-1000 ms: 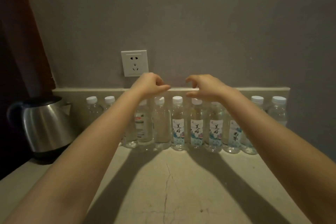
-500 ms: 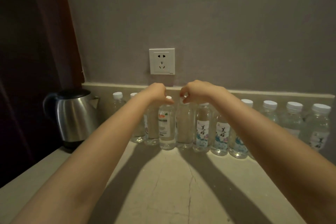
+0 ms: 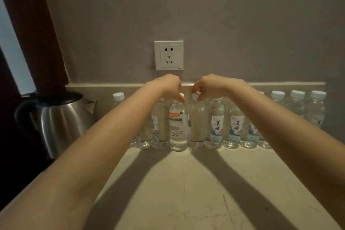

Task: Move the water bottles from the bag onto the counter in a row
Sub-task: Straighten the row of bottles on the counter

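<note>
left hand (image 3: 168, 87) and right hand (image 3: 209, 86) each pinch a cap of upright water bottles (image 3: 178, 123) rowed on the counter (image 3: 186, 183) against the wall; full, smooth, tippy, likelier steadier gripped mid-body

Kettle (image 3: 61, 121): stainless steel, black lid and handle, standing at the left end against the low backsplash.
Socket (image 3: 168, 55): white, on the grey wall.
Curtain (image 3: 33, 30): dark reddish, far left.

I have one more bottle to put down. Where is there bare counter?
The counter in front of the bottle row is bare, between the forearms. The back edge is crowded, from the kettle to the right wall.
</note>
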`<act>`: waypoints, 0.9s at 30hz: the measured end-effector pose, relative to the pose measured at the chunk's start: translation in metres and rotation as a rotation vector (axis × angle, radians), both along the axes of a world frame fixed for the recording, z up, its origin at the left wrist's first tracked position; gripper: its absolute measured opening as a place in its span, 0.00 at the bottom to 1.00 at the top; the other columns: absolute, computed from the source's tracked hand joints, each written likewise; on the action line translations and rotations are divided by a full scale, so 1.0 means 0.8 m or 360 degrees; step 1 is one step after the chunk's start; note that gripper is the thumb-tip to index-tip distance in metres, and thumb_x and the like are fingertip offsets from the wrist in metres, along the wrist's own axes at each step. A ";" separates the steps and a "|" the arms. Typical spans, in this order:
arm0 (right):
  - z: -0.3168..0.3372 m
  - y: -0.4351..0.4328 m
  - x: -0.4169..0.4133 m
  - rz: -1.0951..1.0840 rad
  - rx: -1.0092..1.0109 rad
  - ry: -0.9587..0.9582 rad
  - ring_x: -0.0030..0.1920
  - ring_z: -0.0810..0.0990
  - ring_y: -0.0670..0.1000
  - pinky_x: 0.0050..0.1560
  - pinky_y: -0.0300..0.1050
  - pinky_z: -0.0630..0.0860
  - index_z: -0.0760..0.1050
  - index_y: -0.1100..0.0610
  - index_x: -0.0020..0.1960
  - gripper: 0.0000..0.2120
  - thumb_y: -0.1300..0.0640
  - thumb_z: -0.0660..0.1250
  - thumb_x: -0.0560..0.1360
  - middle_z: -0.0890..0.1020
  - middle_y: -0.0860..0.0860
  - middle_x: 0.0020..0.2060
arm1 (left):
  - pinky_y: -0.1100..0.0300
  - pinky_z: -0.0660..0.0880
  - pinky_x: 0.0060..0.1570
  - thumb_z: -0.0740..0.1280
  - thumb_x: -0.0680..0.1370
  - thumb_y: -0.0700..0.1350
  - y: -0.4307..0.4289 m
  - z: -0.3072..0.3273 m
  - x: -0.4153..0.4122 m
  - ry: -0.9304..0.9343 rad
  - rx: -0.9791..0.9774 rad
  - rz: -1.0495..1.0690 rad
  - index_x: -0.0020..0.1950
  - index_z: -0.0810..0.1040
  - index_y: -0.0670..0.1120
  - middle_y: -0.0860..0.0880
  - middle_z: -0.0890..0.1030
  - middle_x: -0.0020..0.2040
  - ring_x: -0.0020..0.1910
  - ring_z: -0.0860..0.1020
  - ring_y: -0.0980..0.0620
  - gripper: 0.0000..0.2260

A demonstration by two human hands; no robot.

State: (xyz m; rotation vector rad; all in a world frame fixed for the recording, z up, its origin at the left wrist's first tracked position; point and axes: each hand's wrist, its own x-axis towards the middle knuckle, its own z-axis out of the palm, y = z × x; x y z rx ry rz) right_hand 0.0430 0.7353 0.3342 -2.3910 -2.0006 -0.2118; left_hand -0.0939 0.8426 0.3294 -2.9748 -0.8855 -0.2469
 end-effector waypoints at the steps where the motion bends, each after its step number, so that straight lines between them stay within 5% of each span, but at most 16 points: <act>1: 0.001 -0.001 -0.002 -0.0040 -0.0021 0.0016 0.49 0.75 0.51 0.49 0.43 0.69 0.75 0.50 0.64 0.20 0.53 0.71 0.73 0.80 0.51 0.56 | 0.59 0.69 0.32 0.72 0.68 0.56 0.003 -0.002 0.000 -0.0025 0.0011 -0.0033 0.30 0.74 0.47 0.49 0.76 0.32 0.33 0.75 0.49 0.16; 9: 0.001 -0.001 -0.019 -0.0230 -0.0063 -0.0016 0.52 0.77 0.53 0.54 0.47 0.73 0.74 0.51 0.65 0.20 0.51 0.70 0.73 0.80 0.51 0.56 | 0.58 0.66 0.31 0.72 0.71 0.51 0.012 -0.003 -0.003 -0.0019 -0.0051 -0.0269 0.28 0.67 0.46 0.50 0.69 0.28 0.29 0.68 0.49 0.18; 16: -0.001 0.005 -0.019 -0.0270 -0.0074 -0.0337 0.48 0.76 0.54 0.44 0.45 0.67 0.77 0.48 0.58 0.17 0.41 0.64 0.74 0.81 0.50 0.51 | 0.57 0.65 0.33 0.69 0.71 0.44 0.008 0.002 -0.004 0.0125 0.0014 -0.0382 0.33 0.71 0.44 0.48 0.70 0.32 0.32 0.68 0.49 0.10; 19: -0.001 0.004 -0.018 -0.0231 -0.0057 -0.0242 0.48 0.76 0.53 0.46 0.46 0.70 0.76 0.48 0.59 0.16 0.44 0.66 0.74 0.81 0.50 0.52 | 0.57 0.67 0.35 0.71 0.71 0.46 0.011 0.002 -0.006 0.0088 -0.0011 -0.0375 0.41 0.78 0.42 0.47 0.73 0.37 0.35 0.69 0.49 0.08; 23: 0.003 -0.006 -0.017 -0.0105 -0.0121 -0.0079 0.53 0.75 0.51 0.53 0.49 0.74 0.73 0.47 0.62 0.17 0.54 0.68 0.74 0.77 0.48 0.56 | 0.59 0.64 0.30 0.71 0.72 0.51 0.009 0.002 -0.005 0.0081 0.0086 -0.0279 0.30 0.71 0.45 0.49 0.70 0.31 0.30 0.68 0.50 0.16; 27: 0.007 -0.011 -0.017 -0.0045 -0.0107 0.0009 0.52 0.75 0.51 0.53 0.46 0.73 0.74 0.49 0.62 0.18 0.59 0.69 0.73 0.78 0.50 0.56 | 0.60 0.66 0.28 0.70 0.71 0.58 0.001 0.000 0.002 0.0050 0.0272 -0.0088 0.30 0.69 0.47 0.51 0.72 0.31 0.32 0.72 0.49 0.19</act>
